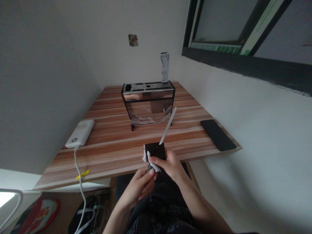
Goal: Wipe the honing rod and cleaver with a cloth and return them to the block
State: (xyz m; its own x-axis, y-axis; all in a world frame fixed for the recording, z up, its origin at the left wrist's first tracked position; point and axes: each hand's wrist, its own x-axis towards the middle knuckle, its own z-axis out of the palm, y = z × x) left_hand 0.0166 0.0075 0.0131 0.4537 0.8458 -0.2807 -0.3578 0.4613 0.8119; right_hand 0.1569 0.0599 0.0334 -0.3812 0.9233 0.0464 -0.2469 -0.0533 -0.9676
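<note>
You held the black piece (156, 150) at the lower centre of the frame, your right hand (172, 165) gripping its right side, thumb across the front. Your left hand (144, 184) pinched its lower end beside the crumpled white material (154, 165). A white stick (168, 126) slanted from its top edge toward the upper right. The clear-fronted box (148, 105) stood at upper centre, on the wood-grain table (112, 130).
</note>
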